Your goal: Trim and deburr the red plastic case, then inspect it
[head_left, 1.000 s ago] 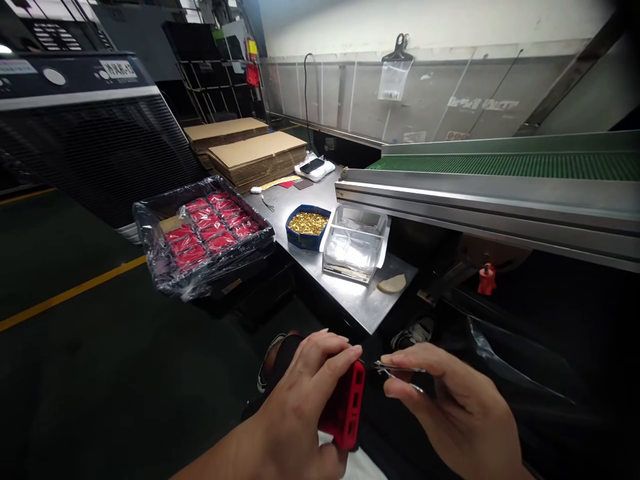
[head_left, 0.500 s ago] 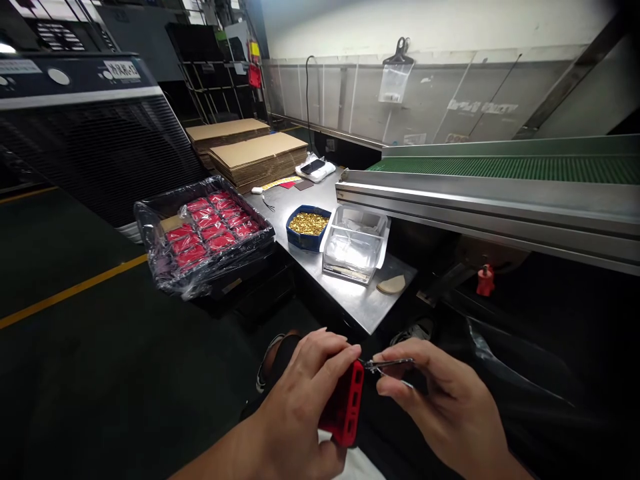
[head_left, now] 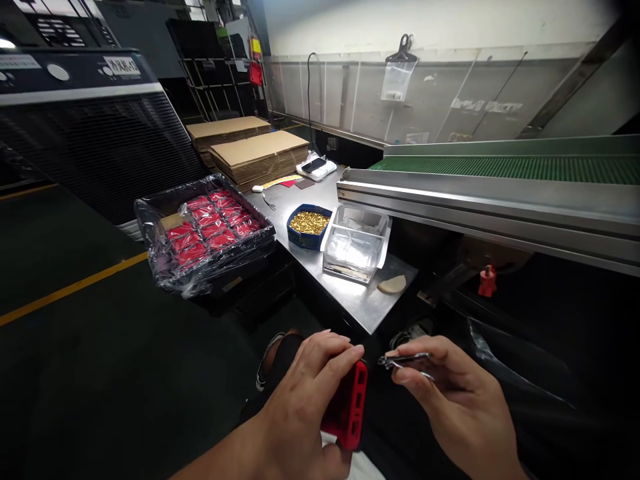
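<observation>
Low in front of me, my left hand (head_left: pixel 307 393) is closed around a red case (head_left: pixel 357 408) with several rectangular cut-outs along its edge. The case's far side is hidden by my fingers. To the right of it, my right hand (head_left: pixel 463 407) pinches a silver nail clipper (head_left: pixel 403 360) between thumb and index finger. The clipper's jaws point left at the case, with a small gap between the two.
On the metal table (head_left: pixel 345 303) stand a blue bin (head_left: pixel 297 239) of small gold pieces and a clear plastic tray (head_left: pixel 350 275). A plastic-lined crate (head_left: pixel 227 263) of red items is at left. Cardboard stacks (head_left: pixel 260 150) lie behind; a green conveyor (head_left: pixel 500 170) runs at right.
My right hand has moved right with the nail clipper, so its jaws have come away from the case's edge. My left hand still grips the case, almost unmoved.
</observation>
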`<state>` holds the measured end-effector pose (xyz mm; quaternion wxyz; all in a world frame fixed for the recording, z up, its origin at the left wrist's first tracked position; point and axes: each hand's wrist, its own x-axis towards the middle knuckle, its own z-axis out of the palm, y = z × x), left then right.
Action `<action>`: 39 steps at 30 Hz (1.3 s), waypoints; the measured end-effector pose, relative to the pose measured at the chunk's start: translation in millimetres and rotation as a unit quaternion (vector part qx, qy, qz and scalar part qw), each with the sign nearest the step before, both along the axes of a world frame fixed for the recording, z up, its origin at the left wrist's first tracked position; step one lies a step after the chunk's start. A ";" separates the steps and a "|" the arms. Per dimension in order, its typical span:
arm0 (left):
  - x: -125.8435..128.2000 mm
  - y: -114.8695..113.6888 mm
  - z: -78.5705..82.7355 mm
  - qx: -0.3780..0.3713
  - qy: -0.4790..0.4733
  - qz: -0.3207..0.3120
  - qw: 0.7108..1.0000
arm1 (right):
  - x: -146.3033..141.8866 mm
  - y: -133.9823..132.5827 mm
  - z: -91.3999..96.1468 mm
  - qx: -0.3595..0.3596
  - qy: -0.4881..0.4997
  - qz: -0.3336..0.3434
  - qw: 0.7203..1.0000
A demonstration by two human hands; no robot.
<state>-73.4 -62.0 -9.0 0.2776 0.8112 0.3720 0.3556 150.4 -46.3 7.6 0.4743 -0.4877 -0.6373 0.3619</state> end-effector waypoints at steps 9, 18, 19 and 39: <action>5.9 3.8 1.6 -0.294 -0.101 0.118 0.943 | -7.8 -19.9 -17.1 0.009 0.034 0.063 0.997; 2.2 5.8 1.7 -0.346 -0.116 0.120 0.923 | -23.3 -25.9 -17.2 0.057 0.057 0.089 0.993; 2.4 5.4 1.2 -0.348 -0.115 0.121 0.922 | -24.6 -25.7 -17.1 0.060 0.057 0.089 0.993; -6.1 -11.6 -42.8 -0.509 -0.101 0.054 0.853 | -13.1 40.9 -121.5 -0.157 0.058 -0.104 0.981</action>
